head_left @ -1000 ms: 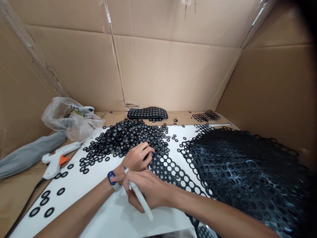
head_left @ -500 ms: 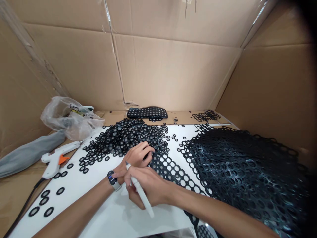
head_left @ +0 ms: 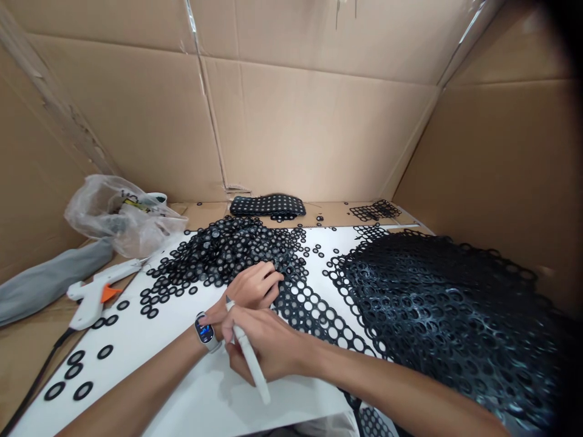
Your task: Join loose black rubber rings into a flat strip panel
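Note:
My right hand [head_left: 266,343] is closed around a white pen [head_left: 252,364], its dark tip pointing up and away from me. One right fingertip lies on the screen of the smartwatch [head_left: 204,331] on my left wrist. My left hand [head_left: 255,285] rests back up at the near edge of a heap of small black rings [head_left: 218,246]. Its fingers curl down, and whatever is under them is hidden. Just right of these fingers, a strip of joined black rings [head_left: 314,309] runs toward me beneath my right forearm.
A big mound of black ring mesh [head_left: 437,303] fills the right side. To the left lie a white glue gun [head_left: 93,297], a grey cloth roll [head_left: 54,279] and a clear plastic bag [head_left: 127,212]. Loose rings dot the white board [head_left: 182,376]. Cardboard walls [head_left: 319,127] stand around.
The whole view has shifted slightly, with most things a little further left. My right fingertip has slid up a bit on the watch, whose screen shows more. Both hands keep nearly the same pose.

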The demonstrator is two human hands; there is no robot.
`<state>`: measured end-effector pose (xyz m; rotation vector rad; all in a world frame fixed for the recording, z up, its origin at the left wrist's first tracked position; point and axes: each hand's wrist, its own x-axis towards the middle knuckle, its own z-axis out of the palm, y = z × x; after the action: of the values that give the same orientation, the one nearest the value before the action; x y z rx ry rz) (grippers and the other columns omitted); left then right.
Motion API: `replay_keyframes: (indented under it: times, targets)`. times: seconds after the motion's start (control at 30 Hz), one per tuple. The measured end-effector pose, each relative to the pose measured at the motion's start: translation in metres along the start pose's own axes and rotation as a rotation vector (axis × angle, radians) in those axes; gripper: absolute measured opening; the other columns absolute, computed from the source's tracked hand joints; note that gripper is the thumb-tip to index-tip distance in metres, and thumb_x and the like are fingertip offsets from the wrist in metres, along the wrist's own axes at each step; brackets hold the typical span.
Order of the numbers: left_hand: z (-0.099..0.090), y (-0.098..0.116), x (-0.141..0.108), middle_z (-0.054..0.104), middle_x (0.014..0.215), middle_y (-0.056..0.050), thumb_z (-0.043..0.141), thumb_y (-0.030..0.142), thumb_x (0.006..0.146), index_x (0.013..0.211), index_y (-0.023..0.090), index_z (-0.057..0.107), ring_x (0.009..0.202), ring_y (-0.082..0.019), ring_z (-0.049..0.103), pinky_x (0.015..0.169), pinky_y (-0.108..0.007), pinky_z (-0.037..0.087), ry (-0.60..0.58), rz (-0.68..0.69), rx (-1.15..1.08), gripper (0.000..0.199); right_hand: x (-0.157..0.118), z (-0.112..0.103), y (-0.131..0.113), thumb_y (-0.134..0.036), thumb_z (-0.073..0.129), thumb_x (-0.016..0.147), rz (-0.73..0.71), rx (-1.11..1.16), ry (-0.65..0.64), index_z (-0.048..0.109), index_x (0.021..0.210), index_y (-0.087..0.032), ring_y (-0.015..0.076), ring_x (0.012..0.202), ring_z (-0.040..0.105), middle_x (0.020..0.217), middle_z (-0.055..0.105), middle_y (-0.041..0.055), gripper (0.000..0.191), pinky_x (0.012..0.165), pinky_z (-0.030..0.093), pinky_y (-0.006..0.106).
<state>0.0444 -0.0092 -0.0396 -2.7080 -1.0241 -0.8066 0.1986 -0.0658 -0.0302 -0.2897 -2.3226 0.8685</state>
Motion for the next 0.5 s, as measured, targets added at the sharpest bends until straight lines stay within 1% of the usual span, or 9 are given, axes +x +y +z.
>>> replay_keyframes:
  times: [0.2, 0.3, 0.37, 0.5]
  targets:
    - [0.002, -0.0009, -0.0034, 0.077, 0.119, -0.007, 0.075, 0.035, 0.111, 0.125, 0.018, 0.075, 0.098, -0.02, 0.076, 0.086, -0.038, 0.068, -0.026, -0.045, -0.005, 0.022, -0.0016, -0.0022, -0.0009, -0.013, 0.062, 0.084, -0.025, 0.026, 0.034, 0.044, 0.112, -0.03, 0.0193, 0.08, 0.065, 0.099, 0.066, -0.0013, 0.037, 0.073, 0.051, 0.028]
    - [0.0006, -0.0001, -0.0033, 0.077, 0.123, -0.008, 0.073, 0.036, 0.112, 0.126, 0.019, 0.075, 0.1, -0.02, 0.076, 0.088, -0.039, 0.069, -0.043, -0.046, 0.003, 0.022, -0.0014, -0.0026, -0.004, -0.013, 0.063, 0.085, -0.038, 0.044, 0.037, 0.044, 0.111, -0.03, 0.0206, 0.085, 0.069, 0.103, 0.07, 0.0007, 0.036, 0.078, 0.054, 0.029]
    - [0.0008, -0.0002, -0.0032, 0.077, 0.125, -0.009, 0.072, 0.036, 0.113, 0.126, 0.021, 0.075, 0.1, -0.02, 0.076, 0.089, -0.038, 0.069, -0.054, -0.038, 0.012, 0.021, -0.0007, -0.0025, -0.0054, -0.013, 0.062, 0.085, -0.047, 0.058, 0.048, 0.044, 0.109, -0.03, 0.0207, 0.086, 0.069, 0.103, 0.07, 0.0009, 0.035, 0.078, 0.054, 0.029]
    - [0.005, -0.0018, -0.0041, 0.077, 0.124, -0.009, 0.074, 0.037, 0.112, 0.128, 0.019, 0.075, 0.1, -0.02, 0.076, 0.087, -0.038, 0.069, -0.058, -0.009, 0.027, 0.024, 0.0006, -0.0019, -0.0047, -0.014, 0.061, 0.083, -0.042, 0.046, 0.078, 0.044, 0.107, -0.03, 0.0184, 0.074, 0.062, 0.092, 0.062, -0.003, 0.033, 0.068, 0.048, 0.027]
